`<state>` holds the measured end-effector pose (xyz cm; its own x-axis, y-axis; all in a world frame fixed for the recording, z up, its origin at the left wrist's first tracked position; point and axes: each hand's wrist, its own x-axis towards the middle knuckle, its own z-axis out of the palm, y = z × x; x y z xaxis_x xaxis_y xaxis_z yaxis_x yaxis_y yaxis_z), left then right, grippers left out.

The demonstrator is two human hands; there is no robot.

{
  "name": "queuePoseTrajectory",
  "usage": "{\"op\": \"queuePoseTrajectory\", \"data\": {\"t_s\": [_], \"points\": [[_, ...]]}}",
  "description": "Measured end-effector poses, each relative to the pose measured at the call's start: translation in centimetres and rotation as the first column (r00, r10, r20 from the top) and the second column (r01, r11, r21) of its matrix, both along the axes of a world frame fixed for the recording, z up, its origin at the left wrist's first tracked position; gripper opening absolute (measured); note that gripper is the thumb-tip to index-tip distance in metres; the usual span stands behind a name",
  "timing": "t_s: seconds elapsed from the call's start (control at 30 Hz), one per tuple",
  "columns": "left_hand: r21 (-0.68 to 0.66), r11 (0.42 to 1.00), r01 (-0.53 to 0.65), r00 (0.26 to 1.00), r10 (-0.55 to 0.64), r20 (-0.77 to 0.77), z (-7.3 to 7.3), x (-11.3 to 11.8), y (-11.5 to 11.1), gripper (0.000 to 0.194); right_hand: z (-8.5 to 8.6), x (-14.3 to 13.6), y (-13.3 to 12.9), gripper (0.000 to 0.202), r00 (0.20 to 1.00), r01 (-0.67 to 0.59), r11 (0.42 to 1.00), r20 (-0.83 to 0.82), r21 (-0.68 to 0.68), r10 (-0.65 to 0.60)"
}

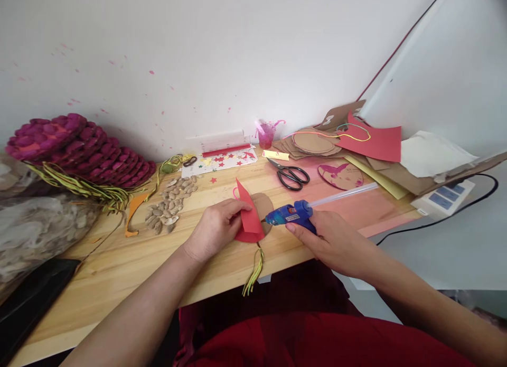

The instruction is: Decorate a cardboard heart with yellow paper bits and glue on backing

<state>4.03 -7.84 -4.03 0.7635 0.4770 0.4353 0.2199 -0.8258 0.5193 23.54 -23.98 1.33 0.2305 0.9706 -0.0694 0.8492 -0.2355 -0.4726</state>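
My left hand (222, 223) pinches the edge of a piece of red paper (250, 219), folding it up off a round cardboard disc (263, 204). A green and yellow tassel (254, 272) hangs from the disc's near side, over the table's front edge. My right hand (328, 239) is wrapped round a blue glue gun (292, 214) with a clear glue stick (344, 195) poking out of its back. The gun's nozzle points left, right at the disc beside the lifted paper; whether it touches cannot be made out.
Black-handled scissors (292, 177) lie beyond the glue gun. Pistachio-like shells (168, 204) are heaped at left, near a stack of magenta-painted discs (89, 150). A cup of pink paint (265, 135) stands by the wall. Cardboard discs (312, 141) and red paper (374, 140) lie at back right, near a power strip (443, 198).
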Motion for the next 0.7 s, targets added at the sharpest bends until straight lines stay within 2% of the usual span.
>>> {"op": "queuePoseTrajectory", "data": {"t_s": [0.3,0.57,0.7], "points": [[0.023,1.0,-0.006,1.0,0.006,-0.005,-0.2,0.0,-0.2,0.025,-0.1,-0.2,-1.5,0.04,0.998,-0.01,1.0,0.055,-0.001,0.01],[0.077,0.996,0.036,0.998,-0.032,-0.062,-0.3,0.0,-0.3,0.033,0.2,-0.4,-1.9,0.041,0.997,-0.014,1.0,0.071,-0.025,0.016],[0.099,0.995,0.028,0.997,-0.02,-0.074,-0.4,0.1,-0.3,0.035,0.4,-0.3,-2.0,0.04,0.999,-0.012,1.0,0.033,-0.028,0.013]]}}
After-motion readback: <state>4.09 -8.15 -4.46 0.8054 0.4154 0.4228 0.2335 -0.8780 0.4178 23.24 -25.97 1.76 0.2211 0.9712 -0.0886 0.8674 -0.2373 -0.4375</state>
